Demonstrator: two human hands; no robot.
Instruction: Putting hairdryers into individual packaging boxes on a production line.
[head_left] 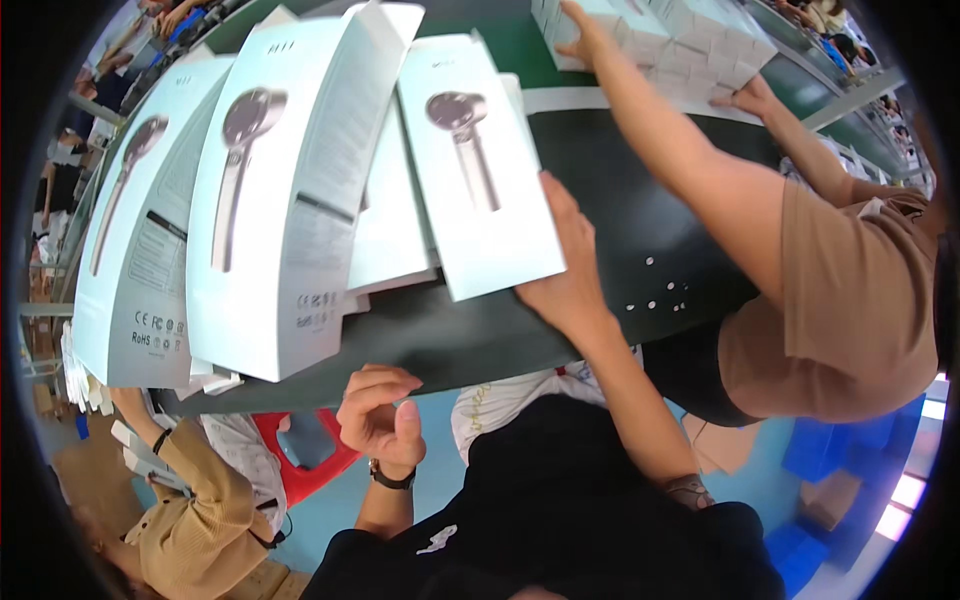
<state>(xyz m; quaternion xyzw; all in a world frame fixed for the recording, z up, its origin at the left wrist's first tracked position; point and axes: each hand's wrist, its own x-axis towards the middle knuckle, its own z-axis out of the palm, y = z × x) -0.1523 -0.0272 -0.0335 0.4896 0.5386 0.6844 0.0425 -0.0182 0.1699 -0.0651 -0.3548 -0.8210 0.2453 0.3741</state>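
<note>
Resting flat with fingers spread, the right hand point(565, 270) presses the near right edge of a white cardboard box printed with a handheld device point(478, 165) on the dark table point(620, 190), while the left hand point(380, 415) hovers loosely curled and empty near the table's front edge.

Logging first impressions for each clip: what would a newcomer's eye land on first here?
Tall white boxes picturing a grey handheld device stand in a row at upper left on the dark table. The right hand rests on a flat white box at centre; the left hand curls empty below the table edge. A co-worker's arm reaches across at upper right.
</note>
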